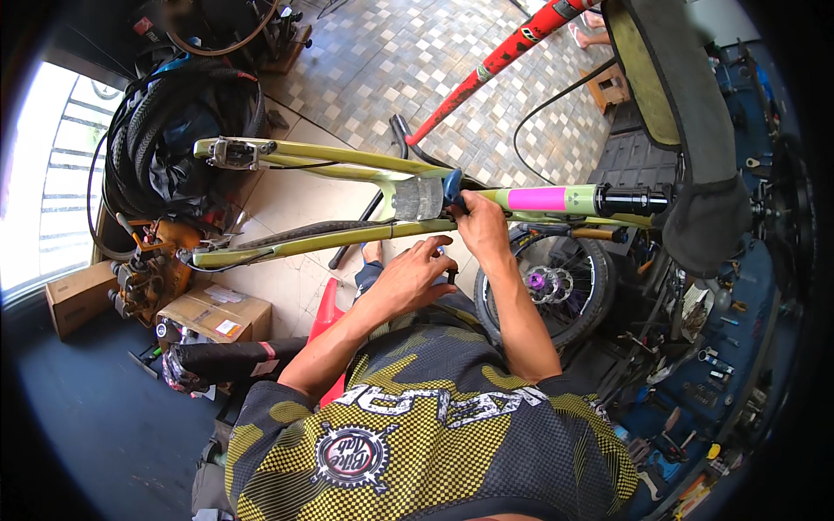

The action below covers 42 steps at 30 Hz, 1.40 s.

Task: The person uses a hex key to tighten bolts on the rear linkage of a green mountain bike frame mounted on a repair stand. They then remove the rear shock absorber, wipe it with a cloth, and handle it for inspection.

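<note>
An olive-green bike frame (304, 240) lies across in front of me, its forked rear end to the left. My right hand (480, 224) is at the frame's middle, fingers closed on a blue-handled tool (453, 187) beside the grey plate-like section (415, 199); its working end is hidden. Just below the frame, my left hand (415, 280) has its fingers curled, with a small dark piece (453, 276) at the fingertips, too small to name. A pink band (537, 199) wraps the tube right of my right hand.
A red stand tube (495, 74) slants behind the frame. Below it on the right is a wheel with a purple hub (540, 280). Bike tyres (143, 130) hang at left, above a cardboard box (217, 313). Hand tools cover the blue bench (725, 347) at right.
</note>
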{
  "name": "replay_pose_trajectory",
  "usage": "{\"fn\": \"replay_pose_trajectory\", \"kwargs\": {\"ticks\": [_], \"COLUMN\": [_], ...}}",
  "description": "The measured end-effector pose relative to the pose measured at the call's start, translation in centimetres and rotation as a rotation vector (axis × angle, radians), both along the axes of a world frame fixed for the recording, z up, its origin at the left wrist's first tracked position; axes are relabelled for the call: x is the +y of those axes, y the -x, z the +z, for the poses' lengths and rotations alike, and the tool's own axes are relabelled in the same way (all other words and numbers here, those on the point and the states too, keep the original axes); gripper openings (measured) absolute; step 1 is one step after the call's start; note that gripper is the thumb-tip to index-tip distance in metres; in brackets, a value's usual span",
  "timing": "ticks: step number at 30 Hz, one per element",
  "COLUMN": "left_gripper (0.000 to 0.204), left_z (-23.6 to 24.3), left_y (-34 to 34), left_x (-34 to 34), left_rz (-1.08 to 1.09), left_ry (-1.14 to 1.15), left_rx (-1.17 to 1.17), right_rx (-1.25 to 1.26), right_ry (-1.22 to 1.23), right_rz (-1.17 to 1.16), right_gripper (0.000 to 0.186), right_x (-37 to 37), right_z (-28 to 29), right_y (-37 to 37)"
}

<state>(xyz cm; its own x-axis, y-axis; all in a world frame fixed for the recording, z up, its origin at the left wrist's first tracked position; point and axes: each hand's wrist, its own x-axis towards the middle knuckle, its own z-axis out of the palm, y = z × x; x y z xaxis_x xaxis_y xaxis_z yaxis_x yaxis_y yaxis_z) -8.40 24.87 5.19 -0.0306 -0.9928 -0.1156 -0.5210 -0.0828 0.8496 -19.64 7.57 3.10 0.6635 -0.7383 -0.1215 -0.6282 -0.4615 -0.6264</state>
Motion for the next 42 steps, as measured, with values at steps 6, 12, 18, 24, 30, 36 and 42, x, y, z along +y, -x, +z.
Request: {"fn": "replay_pose_trajectory", "kwargs": {"ticks": [6, 12, 18, 24, 30, 36, 42], "left_gripper": [0.032, 0.033, 0.04, 0.043, 0.038, 0.036, 0.038], "left_z": [0.1, 0.3, -1.9, -1.7, -0.6, -2.1, -1.7], "left_y": [0.4, 1.0, 1.0, 0.6, 0.3, 0.6, 0.4], "left_x": [-0.8, -2.7, -5.0, -5.2, -5.5, -5.0, -5.2], "left_rz": [0.075, 0.052, 0.017, 0.016, -0.002, 0.019, -0.038], "left_ry": [0.053, -0.116, -0.135, -0.226, -0.2, -0.119, -0.158], "left_rx": [0.004, -0.143, -0.171, -0.101, -0.066, -0.053, -0.067], "right_rx": [0.009, 0.05, 0.058, -0.087, -0.419, -0.636, -0.048], "right_ry": [0.009, -0.013, 0.007, -0.011, -0.362, -0.273, -0.09], "right_rz": [0.07, 0.105, 0.117, 0.051, -0.218, -0.15, -0.162], "right_gripper": [0.014, 0.026, 0.025, 0.03, 0.032, 0.021, 0.024], "right_x": [-0.5, -0.7, -0.9, 0.4, -1.4, -5.4, -8.7], "right_z": [0.4, 1.3, 0.2, 1.3, 3.4, 6.8, 5.8], "right_y": [0.8, 1.1, 1.4, 1.6, 0.3, -5.0, -6.9]}}
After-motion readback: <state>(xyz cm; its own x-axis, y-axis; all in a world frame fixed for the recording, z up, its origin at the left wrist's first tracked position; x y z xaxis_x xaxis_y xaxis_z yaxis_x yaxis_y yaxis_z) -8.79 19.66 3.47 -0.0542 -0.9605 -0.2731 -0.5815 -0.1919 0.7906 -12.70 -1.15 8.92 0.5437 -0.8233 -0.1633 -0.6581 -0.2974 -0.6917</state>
